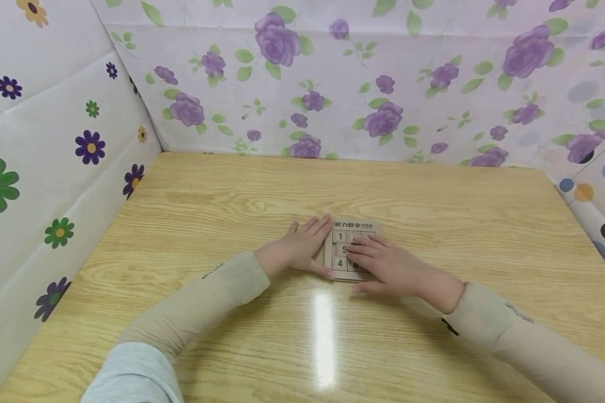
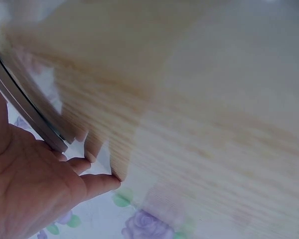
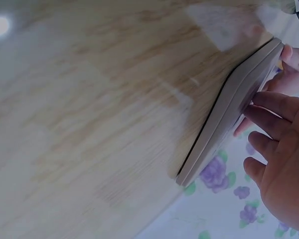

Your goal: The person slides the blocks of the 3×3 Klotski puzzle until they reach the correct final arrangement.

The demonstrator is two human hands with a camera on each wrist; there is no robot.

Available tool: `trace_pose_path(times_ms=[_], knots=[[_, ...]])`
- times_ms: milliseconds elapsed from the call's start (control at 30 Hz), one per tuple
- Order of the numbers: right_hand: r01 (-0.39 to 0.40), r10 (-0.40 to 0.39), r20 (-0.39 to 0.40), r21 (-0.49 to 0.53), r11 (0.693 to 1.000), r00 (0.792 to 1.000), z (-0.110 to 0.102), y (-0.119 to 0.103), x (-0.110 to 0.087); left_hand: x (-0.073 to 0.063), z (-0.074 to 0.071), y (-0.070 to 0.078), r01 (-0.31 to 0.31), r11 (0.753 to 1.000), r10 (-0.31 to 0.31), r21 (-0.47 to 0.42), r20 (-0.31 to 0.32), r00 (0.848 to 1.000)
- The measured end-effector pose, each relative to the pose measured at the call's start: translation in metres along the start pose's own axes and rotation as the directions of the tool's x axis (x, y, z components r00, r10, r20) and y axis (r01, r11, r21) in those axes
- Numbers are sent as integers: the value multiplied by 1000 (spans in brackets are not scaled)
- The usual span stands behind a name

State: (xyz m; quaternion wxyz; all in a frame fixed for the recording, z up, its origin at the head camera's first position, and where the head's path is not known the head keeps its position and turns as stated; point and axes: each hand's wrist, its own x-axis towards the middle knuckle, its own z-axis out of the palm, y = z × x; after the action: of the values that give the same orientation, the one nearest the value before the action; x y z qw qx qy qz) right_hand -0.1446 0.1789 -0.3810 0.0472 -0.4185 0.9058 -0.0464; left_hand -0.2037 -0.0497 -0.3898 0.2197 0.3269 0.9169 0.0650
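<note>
A beige number sliding puzzle lies flat on the wooden table, with dark print along its top. Tiles 1, 5, 4 and part of 6 show; the right-hand tiles are mostly covered. My left hand spreads along the puzzle's left side, fingertips near the top corner and thumb at the bottom corner. In the left wrist view its fingers reach straight out beside the puzzle's edge. From the right, my right hand reaches over the tiles, extended fingertips touching them near tile 5. The right wrist view shows those fingers at the puzzle's face.
The glossy table surrounds the puzzle and reflects a bright light strip in front of it. A cloth with purple roses hangs behind the table. Another flowered cloth covers the left side, and dotted cloth is at the right.
</note>
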Motion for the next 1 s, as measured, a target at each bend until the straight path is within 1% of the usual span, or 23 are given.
trace_pose_path(times_ms=[200, 333, 533, 633, 733, 867, 1000], knots=[[9, -9, -20, 11, 1000, 1000, 0, -2, 4, 0, -1, 1, -3, 1000, 3, -1, -5, 1000], [14, -13, -22, 27, 1000, 1000, 1, -1, 2, 1, -1, 2, -2, 1000, 2, -5, -9, 1000], [8, -7, -8, 12, 1000, 1000, 3, 1, -13, 1, -1, 2, -10, 1000, 10, -6, -11, 1000], [-5, 5, 2, 11, 1000, 1000, 3, -2, -23, 1, -1, 2, -6, 1000, 6, -8, -11, 1000], [1, -1, 3, -3, 1000, 1000, 5, -5, -30, 0, -1, 1, 0, 1000, 0, -13, -9, 1000], [10, -10, -11, -17, 1000, 1000, 7, -8, -35, 0, 0, 1, -2, 1000, 2, -23, -9, 1000], [7, -8, -22, -22, 1000, 1000, 7, -9, -36, 0, 0, 0, -5, 1000, 5, -25, -8, 1000]])
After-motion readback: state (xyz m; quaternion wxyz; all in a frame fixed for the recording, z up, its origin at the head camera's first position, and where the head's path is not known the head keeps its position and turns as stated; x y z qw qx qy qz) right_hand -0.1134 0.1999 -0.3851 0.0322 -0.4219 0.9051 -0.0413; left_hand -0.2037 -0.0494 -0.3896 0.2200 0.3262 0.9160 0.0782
